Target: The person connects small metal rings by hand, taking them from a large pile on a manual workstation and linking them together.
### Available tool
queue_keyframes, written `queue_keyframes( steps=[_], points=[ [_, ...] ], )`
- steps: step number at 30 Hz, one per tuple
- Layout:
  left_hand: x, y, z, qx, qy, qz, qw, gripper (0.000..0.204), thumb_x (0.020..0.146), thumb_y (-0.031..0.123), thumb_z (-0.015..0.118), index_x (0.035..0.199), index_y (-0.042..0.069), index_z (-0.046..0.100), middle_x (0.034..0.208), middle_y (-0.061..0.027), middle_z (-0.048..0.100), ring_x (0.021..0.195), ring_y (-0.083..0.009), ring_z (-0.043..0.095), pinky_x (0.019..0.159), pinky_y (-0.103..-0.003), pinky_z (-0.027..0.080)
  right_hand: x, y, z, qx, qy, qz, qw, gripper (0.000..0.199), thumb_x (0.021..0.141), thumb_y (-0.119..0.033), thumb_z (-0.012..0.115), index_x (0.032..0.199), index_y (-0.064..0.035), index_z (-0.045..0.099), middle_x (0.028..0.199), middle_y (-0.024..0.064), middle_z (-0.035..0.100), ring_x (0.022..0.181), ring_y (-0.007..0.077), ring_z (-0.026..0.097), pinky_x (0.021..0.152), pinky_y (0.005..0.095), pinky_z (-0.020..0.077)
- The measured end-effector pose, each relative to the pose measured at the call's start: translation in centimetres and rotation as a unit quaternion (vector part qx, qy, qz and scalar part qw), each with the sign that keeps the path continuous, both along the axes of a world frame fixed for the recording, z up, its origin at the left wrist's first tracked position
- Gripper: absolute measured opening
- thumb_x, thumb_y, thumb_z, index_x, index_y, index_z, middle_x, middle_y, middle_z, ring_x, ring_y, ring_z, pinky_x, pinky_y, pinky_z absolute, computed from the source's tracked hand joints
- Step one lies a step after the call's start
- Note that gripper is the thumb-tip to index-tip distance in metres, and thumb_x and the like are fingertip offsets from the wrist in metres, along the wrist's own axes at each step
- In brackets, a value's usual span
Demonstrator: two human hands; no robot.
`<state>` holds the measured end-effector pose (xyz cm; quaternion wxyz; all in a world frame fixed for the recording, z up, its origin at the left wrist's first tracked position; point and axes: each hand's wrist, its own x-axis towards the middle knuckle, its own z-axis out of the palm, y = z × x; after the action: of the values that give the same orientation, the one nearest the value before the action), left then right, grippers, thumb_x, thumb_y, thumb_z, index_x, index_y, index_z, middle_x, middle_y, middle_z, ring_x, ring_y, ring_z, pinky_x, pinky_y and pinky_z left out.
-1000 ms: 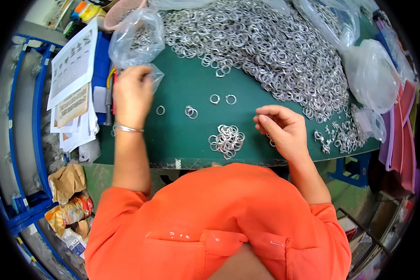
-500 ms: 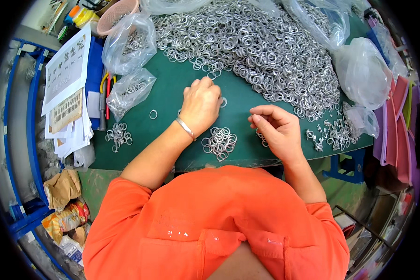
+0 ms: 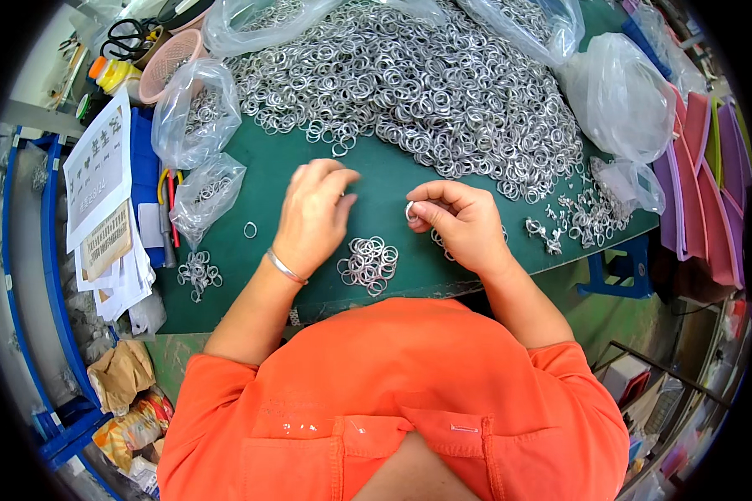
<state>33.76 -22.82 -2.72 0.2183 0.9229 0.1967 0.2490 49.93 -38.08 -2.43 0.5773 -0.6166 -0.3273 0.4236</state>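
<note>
Head view: the right grip [image 3: 461, 221] is pinched together, thumb against forefinger, on a thin silver-coloured metal ring [image 3: 409, 212] standing out at its fingertips. Left of it, the left grip [image 3: 311, 215] hovers over the green-topped desk [image 3: 263, 184], blurred, with its fingers curled; I cannot tell whether anything is caught between them.

The held ring is the likeliest thing to be lost. Only a narrow part of it seems covered by the fingertips, so a loose pinch or a knock from the left grip could let it slip. Below and between both grips sits a small loose pile of silver rings [image 3: 368, 265]; a dropped ring could land there and be hard to pick out. More silver rings [image 3: 439, 240] lie partly hidden just under the right grip, where a lowering wrist might scatter them toward the near edge.

Beyond both grips spreads a large heap of grey metal rings [image 3: 443, 92], whose loose front could shed strays if brushed. To the right of the right grip, a scatter of tiny silver metal pieces [image 3: 593, 219] lies near enough that a careless elbow could mix them with the rings.
</note>
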Motion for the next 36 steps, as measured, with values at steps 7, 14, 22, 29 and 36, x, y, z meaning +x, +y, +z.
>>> queue_keyframes(
  steps=[7,14,22,29,36],
  points=[
    [-0.9,1.2,-2.1,-0.012,0.075,0.006,0.997,0.020,0.070,-0.001,0.075,0.088,0.003,0.067,0.088,-0.0114,0.060,0.083,-0.0302,0.060,0.074,-0.038,0.050,0.4,-1.2,0.1,0.065,0.093,0.007,0.994,0.012,0.091,0.004,0.059,0.102,0.0059,0.065,0.089,0.0103,0.069,0.076,0.0132,0.066,0.068,0.0248,0.0556],
    [-1.1,1.8,-1.9,-0.061,0.121,0.041,0.990,0.017,0.071,0.003,0.078,0.079,0.000,0.063,0.078,-0.0104,0.059,0.064,-0.0232,0.061,0.059,-0.033,0.050,5.3,-4.7,1.4,0.054,-0.329,-0.060,0.941,0.012,0.083,0.006,0.063,0.092,-0.0005,0.067,0.086,0.0099,0.067,0.077,0.0216,0.065,0.069,0.0307,0.0515],
    [0.5,-0.9,-0.5,-0.440,-0.023,0.000,0.898,0.012,0.086,-0.007,0.066,0.096,-0.003,0.068,0.090,-0.0049,0.067,0.079,-0.0115,0.067,0.070,-0.023,0.056,5.2,-6.2,0.4,-0.001,-0.444,0.029,0.895,0.012,0.079,0.004,0.066,0.090,-0.0005,0.067,0.086,0.0115,0.062,0.082,0.0294,0.061,0.073,0.0372,0.0496],
    [1.3,-3.4,-0.7,-0.580,-0.171,-0.085,0.792,0.021,0.085,-0.007,0.067,0.106,-0.004,0.061,0.095,-0.0087,0.067,0.086,-0.0130,0.066,0.077,-0.025,0.056,1.4,-2.4,1.9,0.082,-0.295,0.029,0.951,0.019,0.079,-0.008,0.076,0.094,-0.0007,0.068,0.092,0.0109,0.067,0.080,0.0218,0.065,0.069,0.0315,0.0524],
    [1.5,-3.0,0.2,-0.280,-0.118,-0.077,0.950,0.027,0.079,-0.005,0.070,0.105,0.000,0.062,0.096,-0.0110,0.068,0.085,-0.0244,0.067,0.075,-0.030,0.055,0.0,-1.2,1.1,0.142,-0.272,-0.010,0.952,0.011,0.079,-0.002,0.075,0.088,-0.0003,0.069,0.084,0.0090,0.068,0.072,0.0178,0.065,0.062,0.0271,0.0514]
  ],
)
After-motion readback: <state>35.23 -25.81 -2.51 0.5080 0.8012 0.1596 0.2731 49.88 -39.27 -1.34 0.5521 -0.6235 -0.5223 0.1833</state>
